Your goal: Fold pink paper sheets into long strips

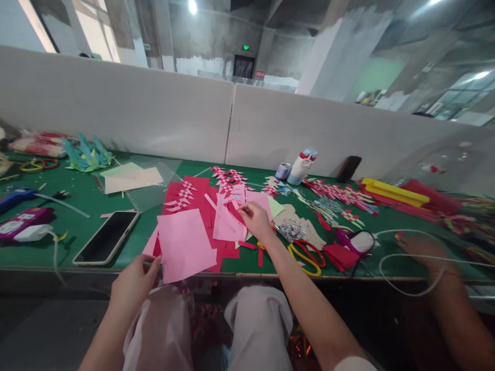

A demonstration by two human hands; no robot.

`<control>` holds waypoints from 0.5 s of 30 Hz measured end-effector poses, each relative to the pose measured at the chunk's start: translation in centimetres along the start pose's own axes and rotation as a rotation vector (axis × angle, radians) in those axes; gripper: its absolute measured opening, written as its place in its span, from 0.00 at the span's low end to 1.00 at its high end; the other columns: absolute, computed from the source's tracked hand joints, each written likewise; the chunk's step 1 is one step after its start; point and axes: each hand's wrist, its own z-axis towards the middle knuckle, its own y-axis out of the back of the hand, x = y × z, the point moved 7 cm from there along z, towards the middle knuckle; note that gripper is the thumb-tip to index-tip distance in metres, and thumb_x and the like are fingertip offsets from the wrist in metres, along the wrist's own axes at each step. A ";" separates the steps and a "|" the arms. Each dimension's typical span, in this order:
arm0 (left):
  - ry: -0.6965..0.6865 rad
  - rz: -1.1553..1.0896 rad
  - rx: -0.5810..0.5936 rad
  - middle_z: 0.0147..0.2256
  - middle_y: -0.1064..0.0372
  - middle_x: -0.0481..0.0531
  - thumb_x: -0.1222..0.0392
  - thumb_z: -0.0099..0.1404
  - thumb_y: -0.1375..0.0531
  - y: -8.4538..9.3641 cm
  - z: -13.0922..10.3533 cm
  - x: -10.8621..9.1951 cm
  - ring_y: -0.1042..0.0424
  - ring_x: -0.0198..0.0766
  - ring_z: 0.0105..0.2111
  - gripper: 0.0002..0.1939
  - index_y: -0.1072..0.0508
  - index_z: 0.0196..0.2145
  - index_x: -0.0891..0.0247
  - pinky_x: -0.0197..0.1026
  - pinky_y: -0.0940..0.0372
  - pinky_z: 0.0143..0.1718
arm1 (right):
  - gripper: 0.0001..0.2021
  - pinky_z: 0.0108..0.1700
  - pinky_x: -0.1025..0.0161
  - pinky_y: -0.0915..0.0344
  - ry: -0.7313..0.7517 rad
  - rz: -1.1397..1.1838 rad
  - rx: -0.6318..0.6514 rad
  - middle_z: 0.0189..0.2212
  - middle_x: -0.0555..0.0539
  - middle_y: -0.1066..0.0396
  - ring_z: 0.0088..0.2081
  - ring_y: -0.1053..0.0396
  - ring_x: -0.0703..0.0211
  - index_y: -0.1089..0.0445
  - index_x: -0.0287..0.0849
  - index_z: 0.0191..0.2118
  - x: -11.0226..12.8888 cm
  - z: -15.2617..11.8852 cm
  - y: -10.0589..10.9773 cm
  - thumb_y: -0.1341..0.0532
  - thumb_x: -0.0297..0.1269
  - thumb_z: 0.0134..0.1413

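A square sheet of pink paper tilts over the table's front edge. At its lower left corner, my left hand is closed on it, with a bit of red behind. My right hand, fingers pinched, has hold of a curved red paper strip above more pink paper. Beneath lie red paper sheets and woven pink-and-white paper pieces. Scissors with yellow and red handles rest beside my right forearm.
A phone lies left of the papers. Purple glue guns sit at both sides, with white cables. A white bottle and a can stand near the partition. Another person's hand rests at the right.
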 end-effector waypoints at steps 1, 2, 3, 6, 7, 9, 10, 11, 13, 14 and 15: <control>-0.003 0.053 -0.030 0.23 0.27 0.56 0.39 0.57 0.45 0.4 -0.1 -0.4 0.29 0.50 0.25 0.20 0.30 0.31 0.59 0.41 0.46 0.24 | 0.07 0.47 0.62 0.34 0.015 -0.077 0.041 0.39 0.44 0.27 0.42 0.30 0.58 0.29 0.40 0.36 0.1 0.0 -0.2 0.43 0.34 0.56; -0.018 0.096 -0.050 0.25 0.26 0.56 0.42 0.59 0.46 0.6 -0.2 -1.0 0.28 0.50 0.27 0.18 0.30 0.33 0.59 0.41 0.47 0.25 | 0.07 0.47 0.62 0.35 0.024 -0.154 0.086 0.39 0.44 0.27 0.42 0.30 0.58 0.28 0.40 0.36 0.1 0.0 -0.4 0.43 0.32 0.55; -0.044 0.129 -0.058 0.27 0.25 0.57 0.44 0.60 0.46 0.7 -0.4 -1.7 0.28 0.50 0.28 0.17 0.30 0.35 0.59 0.41 0.47 0.26 | 0.07 0.47 0.62 0.36 0.029 -0.230 0.129 0.38 0.43 0.27 0.42 0.31 0.57 0.27 0.39 0.35 0.1 -0.1 -0.5 0.42 0.31 0.54; -0.142 0.186 -0.024 0.30 0.25 0.55 0.48 0.61 0.48 0.0 -0.7 -4.0 0.28 0.48 0.30 0.14 0.29 0.35 0.58 0.40 0.47 0.28 | 0.07 0.51 0.60 0.39 0.025 -0.432 0.222 0.37 0.40 0.27 0.45 0.32 0.52 0.25 0.38 0.32 0.0 -0.4 -0.3 0.40 0.34 0.53; -0.169 0.195 -0.007 0.29 0.25 0.54 0.49 0.61 0.48 -0.4 -0.7 -4.8 0.28 0.47 0.30 0.13 0.29 0.35 0.58 0.40 0.47 0.28 | 0.09 0.52 0.59 0.40 0.021 -0.485 0.237 0.37 0.39 0.27 0.46 0.33 0.50 0.24 0.37 0.32 0.1 -0.4 -0.3 0.41 0.35 0.54; -0.212 0.206 0.023 0.28 0.26 0.53 0.50 0.62 0.49 -1.5 -0.7 -6.1 0.28 0.46 0.29 0.13 0.29 0.33 0.58 0.39 0.47 0.28 | 0.15 0.53 0.59 0.41 0.010 -0.566 0.253 0.38 0.37 0.26 0.47 0.33 0.50 0.24 0.36 0.34 0.5 0.1 -0.4 0.46 0.36 0.60; -0.232 0.206 0.038 0.28 0.26 0.53 0.50 0.62 0.49 -2.1 -0.7 -6.7 0.28 0.46 0.29 0.13 0.29 0.33 0.58 0.39 0.47 0.28 | 0.17 0.53 0.59 0.42 0.005 -0.595 0.259 0.39 0.38 0.26 0.47 0.33 0.52 0.23 0.36 0.35 0.8 0.4 -0.7 0.50 0.34 0.62; -0.255 0.203 0.056 0.28 0.26 0.53 0.50 0.62 0.49 -2.8 -0.8 -7.3 0.28 0.45 0.29 0.13 0.29 0.34 0.58 0.38 0.47 0.28 | 0.19 0.53 0.60 0.41 0.001 -0.618 0.269 0.39 0.38 0.26 0.46 0.32 0.53 0.24 0.36 0.36 1.1 0.9 -1.2 0.52 0.33 0.63; -0.303 0.187 0.094 0.29 0.25 0.53 0.51 0.63 0.49 -4.0 -0.9 -8.4 0.28 0.44 0.29 0.13 0.28 0.35 0.58 0.38 0.47 0.28 | 0.17 0.51 0.61 0.40 -0.001 -0.654 0.299 0.41 0.38 0.26 0.46 0.31 0.53 0.24 0.36 0.38 1.6 1.8 -2.6 0.51 0.34 0.64; -0.327 0.177 0.109 0.30 0.25 0.53 0.51 0.63 0.49 -4.5 -0.9 -8.9 0.28 0.44 0.29 0.13 0.28 0.35 0.58 0.38 0.47 0.28 | 0.16 0.50 0.61 0.38 -0.003 -0.667 0.321 0.41 0.38 0.26 0.46 0.31 0.53 0.24 0.36 0.39 1.9 2.2 -3.5 0.49 0.34 0.63; -0.349 0.166 0.121 0.30 0.25 0.53 0.52 0.63 0.49 -5.0 -1.0 -9.4 0.29 0.43 0.29 0.12 0.28 0.34 0.58 0.38 0.48 0.28 | 0.15 0.49 0.62 0.37 -0.007 -0.679 0.347 0.41 0.38 0.26 0.46 0.30 0.53 0.24 0.36 0.40 2.1 2.5 -4.5 0.47 0.36 0.63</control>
